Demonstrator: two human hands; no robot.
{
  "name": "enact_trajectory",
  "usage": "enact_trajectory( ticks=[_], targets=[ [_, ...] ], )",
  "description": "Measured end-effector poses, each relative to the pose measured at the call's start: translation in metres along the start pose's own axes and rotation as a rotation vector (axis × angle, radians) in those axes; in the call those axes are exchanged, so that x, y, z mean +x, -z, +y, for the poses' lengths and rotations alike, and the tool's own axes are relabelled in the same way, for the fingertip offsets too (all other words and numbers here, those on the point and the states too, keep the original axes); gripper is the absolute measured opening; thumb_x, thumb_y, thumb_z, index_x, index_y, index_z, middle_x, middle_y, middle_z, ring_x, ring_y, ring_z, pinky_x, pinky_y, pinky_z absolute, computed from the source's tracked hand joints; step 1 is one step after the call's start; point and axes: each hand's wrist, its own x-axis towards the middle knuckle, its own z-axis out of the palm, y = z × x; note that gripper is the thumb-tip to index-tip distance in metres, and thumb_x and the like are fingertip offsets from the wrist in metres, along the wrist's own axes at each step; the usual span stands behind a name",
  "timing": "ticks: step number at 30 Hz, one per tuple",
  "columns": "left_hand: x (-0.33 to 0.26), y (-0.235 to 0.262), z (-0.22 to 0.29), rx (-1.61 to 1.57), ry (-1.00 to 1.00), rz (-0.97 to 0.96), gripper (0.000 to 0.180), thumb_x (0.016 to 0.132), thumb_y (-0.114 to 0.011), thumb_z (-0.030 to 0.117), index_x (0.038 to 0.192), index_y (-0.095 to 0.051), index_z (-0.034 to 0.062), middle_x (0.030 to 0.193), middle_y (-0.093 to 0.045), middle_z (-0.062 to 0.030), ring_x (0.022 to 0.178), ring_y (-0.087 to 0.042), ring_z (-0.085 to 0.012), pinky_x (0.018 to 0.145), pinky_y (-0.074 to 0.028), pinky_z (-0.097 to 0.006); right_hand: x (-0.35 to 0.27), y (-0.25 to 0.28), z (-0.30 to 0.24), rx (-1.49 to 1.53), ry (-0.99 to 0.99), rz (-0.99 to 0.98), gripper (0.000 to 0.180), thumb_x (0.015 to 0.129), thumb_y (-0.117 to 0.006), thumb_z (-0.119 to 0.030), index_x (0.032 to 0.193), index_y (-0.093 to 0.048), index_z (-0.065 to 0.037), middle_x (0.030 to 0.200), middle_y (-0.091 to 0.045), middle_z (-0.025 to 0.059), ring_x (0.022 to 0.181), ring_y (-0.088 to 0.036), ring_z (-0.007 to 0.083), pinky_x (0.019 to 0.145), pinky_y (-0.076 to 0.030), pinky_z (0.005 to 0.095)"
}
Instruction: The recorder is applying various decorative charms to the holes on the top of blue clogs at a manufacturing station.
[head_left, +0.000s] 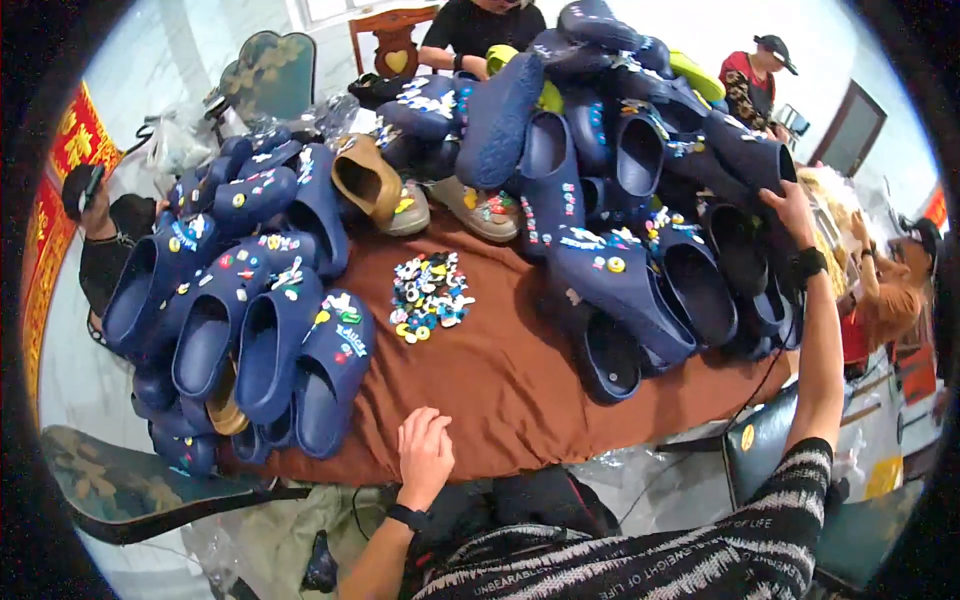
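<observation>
Left hand (424, 452) lies loosely curled on the brown tablecloth (520, 380); right hand (792, 210) grips a navy clog (745, 150).

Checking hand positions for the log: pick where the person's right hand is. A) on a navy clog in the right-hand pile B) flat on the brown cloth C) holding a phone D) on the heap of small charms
A: the right hand reaches out to a navy clog at the edge of the right-hand pile, while the left hand rests on the brown cloth.

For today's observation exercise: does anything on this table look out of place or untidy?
Yes. Among the navy clogs, one tan clog lies tipped on its side, and the right pile is heaped unevenly where the right hand reaches.
</observation>
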Motion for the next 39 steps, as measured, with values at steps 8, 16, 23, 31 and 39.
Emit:
enact_trajectory(
  ticks=[8, 16, 23, 31, 39],
  targets=[
    [0.001, -0.001, -0.001, -0.003, -0.061, 0.018, 0.019, 0.083, -0.062, 0.002, 0.100, -0.068, 0.0048, 0.113, -0.063, -0.0118, 0.117, -0.056, -0.0325, 0.098, -0.044, -0.045, -0.067, -0.002, -0.073, -0.145, 0.236, 0.295, 0.031, 0.088, -0.072, -0.024, 0.112, -0.069, -0.003, 0.103, -0.063, 0.0159, 0.101, -0.062, 0.0364, 0.086, -0.051, 0.0435],
    [-0.003, 0.001, -0.002, -0.046, -0.064, 0.037, 0.018, 0.085, -0.062, 0.002, 0.101, -0.068, 0.0054, 0.113, -0.063, -0.0118, 0.117, -0.056, -0.0323, 0.098, -0.044, -0.044, -0.255, -0.008, -0.234, 0.290, 0.576, 0.142, 0.036, 0.073, -0.080, -0.009, 0.108, -0.070, -0.004, 0.085, -0.056, 0.0121, 0.080, -0.057, 0.0319, 0.066, -0.048, 0.0417],
    [-0.005, 0.015, -0.002, -0.547, 0.319, 0.053, 0.034, 0.101, -0.053, 0.017, 0.129, -0.055, -0.0031, 0.123, -0.062, -0.0220, 0.116, -0.057, -0.0375, 0.102, -0.043, -0.044, -0.376, -0.049, -0.309, 0.431, 0.571, -0.243, 0.034, 0.079, -0.076, -0.013, 0.112, -0.069, -0.008, 0.085, -0.055, 0.0107, 0.080, -0.055, 0.0309, 0.069, -0.048, 0.0419],
    [-0.016, 0.014, -0.006, -0.607, 0.457, 0.133, 0.055, 0.107, -0.045, 0.023, 0.154, -0.030, 0.0005, 0.154, -0.038, -0.0195, 0.141, -0.039, -0.0297, 0.117, -0.032, -0.040, -0.434, -0.100, -0.364, 0.473, 0.651, -0.525, 0.037, 0.085, -0.071, -0.020, 0.114, -0.063, 0.001, 0.095, -0.062, 0.0150, 0.088, -0.061, 0.0326, 0.075, -0.051, 0.0426],
    [-0.012, 0.023, 0.008, -0.659, 0.270, 0.117, 0.094, 0.090, -0.072, 0.036, 0.157, -0.018, -0.0014, 0.160, -0.020, -0.0267, 0.150, -0.020, -0.0406, 0.122, -0.020, -0.047, -0.407, -0.087, -0.359, 0.817, 0.577, -0.360, 0.024, 0.082, -0.074, -0.011, 0.105, -0.067, -0.005, 0.096, -0.062, 0.0137, 0.093, -0.062, 0.0325, 0.079, -0.051, 0.0427]
  ],
)
